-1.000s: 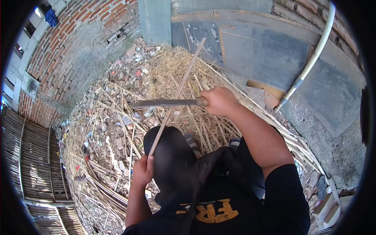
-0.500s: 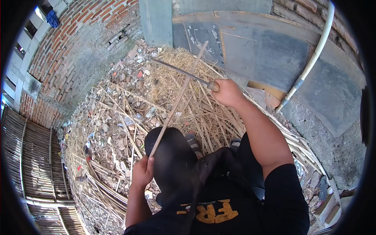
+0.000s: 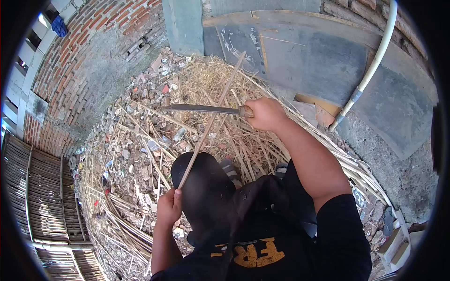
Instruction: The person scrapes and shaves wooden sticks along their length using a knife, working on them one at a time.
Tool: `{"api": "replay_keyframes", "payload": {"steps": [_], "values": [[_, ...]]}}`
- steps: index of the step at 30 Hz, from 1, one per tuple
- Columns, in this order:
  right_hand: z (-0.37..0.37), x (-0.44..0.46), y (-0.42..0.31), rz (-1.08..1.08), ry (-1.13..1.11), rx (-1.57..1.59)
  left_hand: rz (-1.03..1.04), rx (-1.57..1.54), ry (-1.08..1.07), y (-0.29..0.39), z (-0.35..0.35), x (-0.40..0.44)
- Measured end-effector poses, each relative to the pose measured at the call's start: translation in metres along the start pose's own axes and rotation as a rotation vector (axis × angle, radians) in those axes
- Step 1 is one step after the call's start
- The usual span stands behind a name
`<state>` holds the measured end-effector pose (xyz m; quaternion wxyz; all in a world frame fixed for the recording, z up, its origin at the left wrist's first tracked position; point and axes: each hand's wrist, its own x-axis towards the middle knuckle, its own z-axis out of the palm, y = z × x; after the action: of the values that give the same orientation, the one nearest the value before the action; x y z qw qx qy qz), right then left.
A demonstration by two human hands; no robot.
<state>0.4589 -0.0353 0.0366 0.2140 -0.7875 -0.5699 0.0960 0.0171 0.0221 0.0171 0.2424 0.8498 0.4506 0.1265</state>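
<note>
My left hand [image 3: 169, 207] is closed round the lower end of a long bamboo strip [image 3: 202, 142], beside my dark-clothed left knee [image 3: 199, 171]. From there the strip slants up and away toward the grey panels. In my right hand [image 3: 268, 115] is the wooden handle of a machete [image 3: 197, 108], its blade pointing left and lying across the strip at about its middle. Whether the edge touches the strip I cannot tell.
Split bamboo pieces [image 3: 248, 150] and dry shavings [image 3: 201, 82] cover the ground before my feet. Rubble [image 3: 145, 161] lies to the left, below a brick wall [image 3: 93, 61]. Grey panels [image 3: 328, 56] and a white pipe [image 3: 375, 70] stand at the right.
My right hand has come down and toward me slightly. The machete blade has swung from slanting up-left to nearly level, crossing the strip lower down. My left hand has stayed almost still.
</note>
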Motion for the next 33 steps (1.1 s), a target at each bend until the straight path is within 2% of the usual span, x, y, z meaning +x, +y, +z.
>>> {"api": "replay_keyframes", "payload": {"steps": [2, 5, 8, 11, 16, 19, 21, 25, 29, 33], "values": [[0.005, 0.000, 0.005, -0.032, 0.056, -0.006, -0.027, -0.052, -0.019, 0.000, -0.001, 0.003], [-0.003, -0.001, -0.001, -0.027, 0.076, -0.019, -0.019, 0.030, -0.058, 0.017, -0.010, 0.004], [-0.007, -0.006, -0.007, -0.035, 0.086, -0.021, -0.031, 0.180, 0.003, 0.012, -0.013, 0.000], [-0.017, -0.003, 0.010, -0.070, 0.174, -0.060, -0.029, 0.134, 0.056, 0.000, -0.006, -0.006], [-0.020, -0.009, 0.009, -0.038, 0.300, 0.093, -0.016, 0.083, 0.086, 0.001, -0.002, -0.015], [-0.022, -0.013, 0.001, -0.072, 0.307, 0.080, 0.020, -0.009, 0.132, 0.018, -0.004, -0.017], [-0.020, -0.017, -0.006, -0.150, 0.303, 0.044, 0.038, -0.070, 0.188, 0.026, -0.007, -0.015], [-0.012, -0.018, -0.014, -0.334, 0.263, -0.026, 0.073, -0.045, 0.157, 0.023, 0.003, -0.003], [-0.010, -0.020, -0.021, -0.362, 0.169, -0.088, 0.012, -0.041, 0.109, 0.033, 0.002, 0.002], [-0.001, -0.016, -0.016, -0.331, 0.126, -0.038, 0.080, -0.019, 0.106, 0.044, -0.001, 0.006]]}}
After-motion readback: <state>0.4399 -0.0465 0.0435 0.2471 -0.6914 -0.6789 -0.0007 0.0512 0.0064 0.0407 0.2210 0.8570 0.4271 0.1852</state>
